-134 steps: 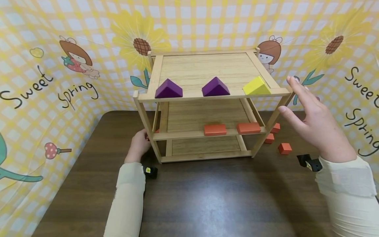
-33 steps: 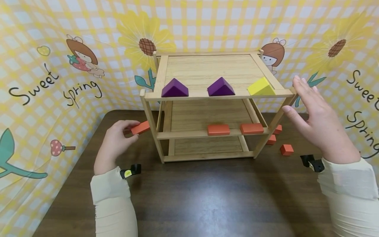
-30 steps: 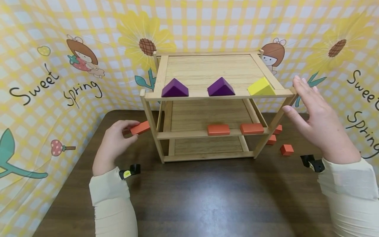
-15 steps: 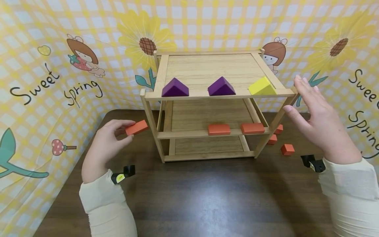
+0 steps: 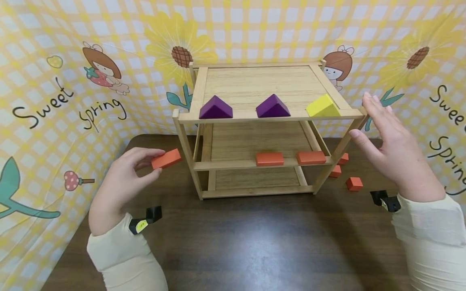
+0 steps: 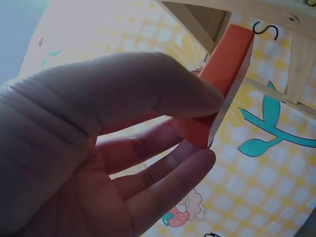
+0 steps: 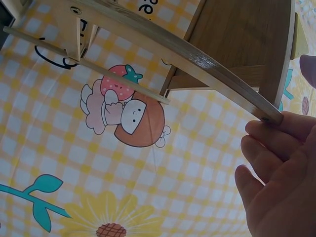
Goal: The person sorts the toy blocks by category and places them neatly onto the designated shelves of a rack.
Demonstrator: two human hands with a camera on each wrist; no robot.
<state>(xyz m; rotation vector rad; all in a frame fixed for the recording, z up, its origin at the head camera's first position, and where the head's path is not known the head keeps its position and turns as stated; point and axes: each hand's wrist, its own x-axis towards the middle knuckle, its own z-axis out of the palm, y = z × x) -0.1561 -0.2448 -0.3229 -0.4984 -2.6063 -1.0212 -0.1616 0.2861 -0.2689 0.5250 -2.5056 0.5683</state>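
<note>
To the left of a three-tier wooden rack (image 5: 251,83), my left hand (image 5: 121,178) pinches a red-orange rectangular block (image 5: 166,159) between thumb and fingers. In the left wrist view the block (image 6: 229,54) slants up past the thumb, its lower end near the fingertips. My right hand (image 5: 397,157) is at the rack's top right front corner, fingers extended. Seen from the right wrist, its fingertips touch the end of the wooden post (image 7: 237,96). On the middle tier's front rail lie two red-orange blocks, one near the middle (image 5: 269,159) and one at the right (image 5: 311,157).
Along the top tier's front edge sit two purple triangular blocks, at left (image 5: 216,108) and centre (image 5: 273,106), and a yellow one (image 5: 323,106). Several small red-orange blocks (image 5: 354,184) lie on the dark table (image 5: 233,238) right of the rack. A checked cloth (image 5: 255,28) stands behind.
My left hand has come out from beside the rack's left posts with the block, moving left and toward me. The right hand keeps its place at the rack's corner.
</note>
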